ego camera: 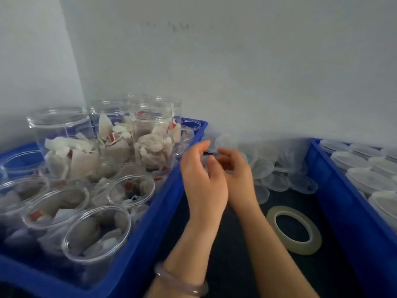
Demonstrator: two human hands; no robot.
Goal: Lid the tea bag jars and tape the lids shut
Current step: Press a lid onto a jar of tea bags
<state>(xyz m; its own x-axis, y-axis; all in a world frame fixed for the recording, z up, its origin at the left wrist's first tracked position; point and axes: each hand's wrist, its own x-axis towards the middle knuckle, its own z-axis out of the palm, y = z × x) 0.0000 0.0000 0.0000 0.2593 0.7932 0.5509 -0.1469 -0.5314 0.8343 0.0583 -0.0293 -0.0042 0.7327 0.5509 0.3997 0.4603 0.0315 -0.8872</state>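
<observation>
Several clear jars of tea bags (153,143) stand without lids in a blue crate (150,229) at the left. A pile of clear lids (279,168) lies on the dark table by the wall. Between the crates a roll of clear tape (294,230) lies flat. My left hand (203,179) and my right hand (238,171) meet above the table in front of the lid pile, touching each other. The left fingers are loosely bent with nothing plainly in them. The right fingers curl toward the left hand; blur hides whether they hold a lid.
A second blue crate (343,211) at the right holds several lidded clear jars (369,179). A white wall rises close behind everything. A bracelet (182,284) sits on my left wrist.
</observation>
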